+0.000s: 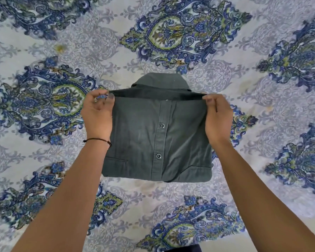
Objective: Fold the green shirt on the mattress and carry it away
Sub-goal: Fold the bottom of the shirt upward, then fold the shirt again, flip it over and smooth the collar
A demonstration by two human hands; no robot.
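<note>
On the left, our left hand (pixel 98 113) pinches the far left corner of the upper layer of the green shirt (pixel 135 139). The thumb lies on the cloth and the fingers curl behind it. A dark thread bracelet (pixel 98 140) sits on that wrist. We take the corner rather than the middle, we judge, so that the fold edge (pixel 156 94) is taut and straight when the layer is laid down.

The shirt lies between our two hands, near the middle of the mattress (pixel 35 160), which is covered by a sheet (pixel 189 33) printed with blue and green medallions. The shirt is already a compact rectangle. The button placket (pixel 162 140) runs near to far down its middle with two dark buttons (pixel 161 125) showing. The collar (pixel 160 80) lies flat on the sheet just beyond the held edge. The near edge rests on the mattress, and the far edge of the upper layer is raised a little, stretched between the grips.

On the right, our right hand (pixel 216 117) pinches the matching far right corner, thumb and fingers closed on the cloth. Both grips sit at the far corners, with the bulk of the shirt on the near side of them. We judge the folding close to done and the carrying not yet begun.
</note>
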